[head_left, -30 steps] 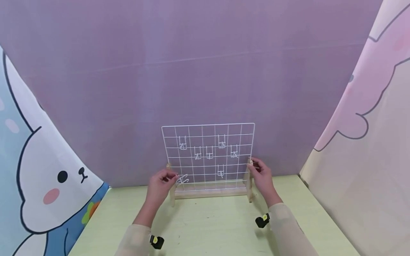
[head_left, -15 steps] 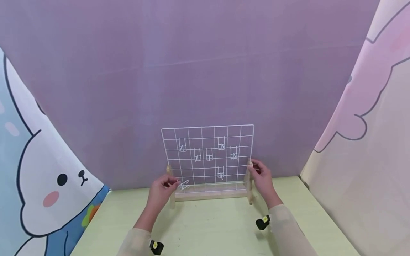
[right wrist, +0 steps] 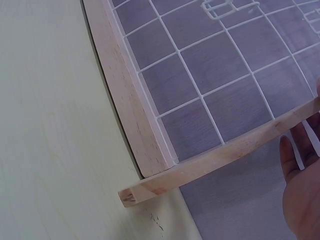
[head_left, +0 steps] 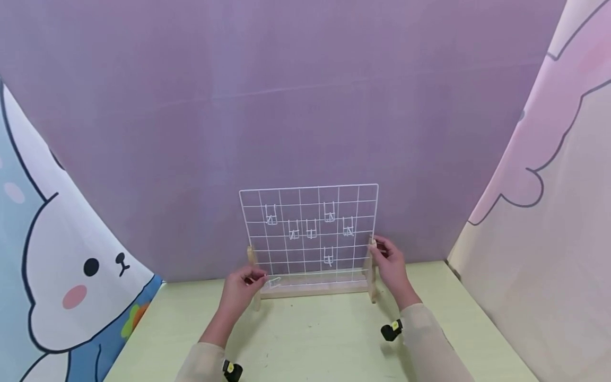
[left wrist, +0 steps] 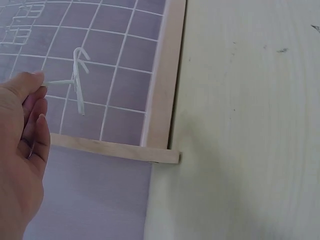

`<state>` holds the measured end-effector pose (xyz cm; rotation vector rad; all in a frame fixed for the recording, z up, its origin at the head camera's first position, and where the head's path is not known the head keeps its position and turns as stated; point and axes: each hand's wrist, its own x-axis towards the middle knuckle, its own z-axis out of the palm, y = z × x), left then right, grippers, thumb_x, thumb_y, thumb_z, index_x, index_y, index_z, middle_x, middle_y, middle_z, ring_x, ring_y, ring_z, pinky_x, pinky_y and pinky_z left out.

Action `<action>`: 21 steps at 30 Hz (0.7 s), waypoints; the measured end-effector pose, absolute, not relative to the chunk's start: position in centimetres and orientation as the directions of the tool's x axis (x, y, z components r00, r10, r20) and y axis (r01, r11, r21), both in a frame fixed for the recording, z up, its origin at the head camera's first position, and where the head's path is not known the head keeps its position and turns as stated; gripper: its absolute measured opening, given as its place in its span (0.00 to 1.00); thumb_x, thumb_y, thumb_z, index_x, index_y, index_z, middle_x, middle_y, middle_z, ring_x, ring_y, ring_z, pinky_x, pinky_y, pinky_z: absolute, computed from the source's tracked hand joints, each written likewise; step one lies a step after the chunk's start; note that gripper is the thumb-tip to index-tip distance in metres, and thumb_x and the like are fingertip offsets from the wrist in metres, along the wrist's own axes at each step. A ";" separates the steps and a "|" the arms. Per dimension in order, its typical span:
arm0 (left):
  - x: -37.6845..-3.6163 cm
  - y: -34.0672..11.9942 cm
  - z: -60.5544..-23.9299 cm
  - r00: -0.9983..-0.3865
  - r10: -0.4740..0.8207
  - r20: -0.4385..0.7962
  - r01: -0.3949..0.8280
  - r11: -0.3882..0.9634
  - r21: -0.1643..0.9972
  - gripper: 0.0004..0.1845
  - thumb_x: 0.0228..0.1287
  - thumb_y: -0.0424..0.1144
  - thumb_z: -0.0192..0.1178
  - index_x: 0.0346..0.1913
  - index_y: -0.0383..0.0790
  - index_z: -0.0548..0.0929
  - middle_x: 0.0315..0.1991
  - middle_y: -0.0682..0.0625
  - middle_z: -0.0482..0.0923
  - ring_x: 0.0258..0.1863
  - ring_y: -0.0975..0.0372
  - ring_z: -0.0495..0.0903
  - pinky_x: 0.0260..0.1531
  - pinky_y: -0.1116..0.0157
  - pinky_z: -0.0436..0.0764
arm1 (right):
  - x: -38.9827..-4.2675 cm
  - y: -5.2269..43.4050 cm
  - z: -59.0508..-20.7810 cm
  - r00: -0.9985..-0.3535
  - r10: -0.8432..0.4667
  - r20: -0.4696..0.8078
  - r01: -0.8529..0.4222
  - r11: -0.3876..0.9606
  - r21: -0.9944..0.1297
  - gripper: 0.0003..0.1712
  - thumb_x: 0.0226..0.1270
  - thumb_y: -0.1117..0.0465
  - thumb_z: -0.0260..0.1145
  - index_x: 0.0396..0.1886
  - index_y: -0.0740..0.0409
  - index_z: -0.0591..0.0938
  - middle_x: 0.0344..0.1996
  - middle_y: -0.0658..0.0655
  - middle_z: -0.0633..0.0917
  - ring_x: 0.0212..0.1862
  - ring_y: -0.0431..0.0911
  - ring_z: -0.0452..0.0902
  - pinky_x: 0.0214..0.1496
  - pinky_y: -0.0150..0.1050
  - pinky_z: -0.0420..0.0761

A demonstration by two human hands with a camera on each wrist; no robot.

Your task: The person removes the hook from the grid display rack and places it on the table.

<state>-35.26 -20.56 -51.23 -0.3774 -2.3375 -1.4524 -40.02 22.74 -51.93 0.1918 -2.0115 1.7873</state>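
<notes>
A white wire grid panel (head_left: 310, 212) stands upright in a wooden stand (head_left: 312, 289) at the far edge of the pale green table (head_left: 310, 339). Several white wire hooks (head_left: 311, 228) hang on it. My left hand (head_left: 261, 276) pinches one loose white hook (head_left: 275, 281) low at the panel's bottom left corner. In the left wrist view, the left hand (left wrist: 42, 87) holds the hook (left wrist: 77, 85) just in front of the grid (left wrist: 115, 60). My right hand (head_left: 375, 247) grips the stand's right post (head_left: 371, 270). In the right wrist view, its fingers (right wrist: 300, 165) lie behind that post (right wrist: 220, 160).
A purple backdrop (head_left: 305, 106) rises right behind the stand. Cartoon-printed curtains close in the left side (head_left: 62, 254) and the right side (head_left: 549, 212). The bare tabletop stretches between the stand and me.
My left hand has carried the hook downward, from the lower grid cells toward the stand's base rail. The right hand has stayed on the post.
</notes>
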 end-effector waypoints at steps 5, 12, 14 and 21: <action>-35.3 -20.5 -51.8 -0.903 0.054 0.426 0.402 0.457 0.794 0.07 0.67 0.26 0.77 0.42 0.40 0.94 0.35 0.53 0.89 0.35 0.60 0.85 0.38 0.68 0.86 | -39.8 22.7 -51.8 -0.899 0.185 0.396 -0.375 0.140 -0.916 0.21 0.84 0.59 0.70 0.70 0.61 0.83 0.59 0.68 0.86 0.53 0.42 0.83 0.54 0.31 0.87; -35.5 -20.4 -52.3 -0.910 0.068 0.409 0.389 0.479 0.787 0.05 0.67 0.26 0.77 0.42 0.37 0.93 0.35 0.54 0.89 0.35 0.61 0.85 0.38 0.68 0.86 | -39.8 22.5 -51.6 -0.891 0.195 0.409 -0.389 0.135 -0.911 0.21 0.82 0.61 0.71 0.69 0.62 0.84 0.55 0.64 0.87 0.52 0.43 0.84 0.53 0.31 0.87; -35.5 -20.4 -52.4 -0.911 0.069 0.406 0.387 0.482 0.786 0.05 0.67 0.27 0.77 0.41 0.38 0.93 0.34 0.54 0.89 0.35 0.61 0.85 0.37 0.67 0.86 | -39.8 22.6 -51.6 -0.891 0.193 0.410 -0.391 0.131 -0.911 0.21 0.82 0.61 0.71 0.69 0.63 0.84 0.55 0.63 0.87 0.52 0.42 0.84 0.53 0.30 0.87; -35.7 -20.6 -53.3 -0.921 0.072 0.383 0.369 0.483 0.794 0.06 0.68 0.28 0.77 0.40 0.43 0.92 0.34 0.54 0.89 0.32 0.61 0.84 0.34 0.67 0.86 | -40.0 22.7 -51.7 -0.887 0.197 0.417 -0.401 0.120 -0.908 0.21 0.82 0.62 0.71 0.68 0.65 0.84 0.53 0.61 0.88 0.51 0.41 0.84 0.54 0.33 0.88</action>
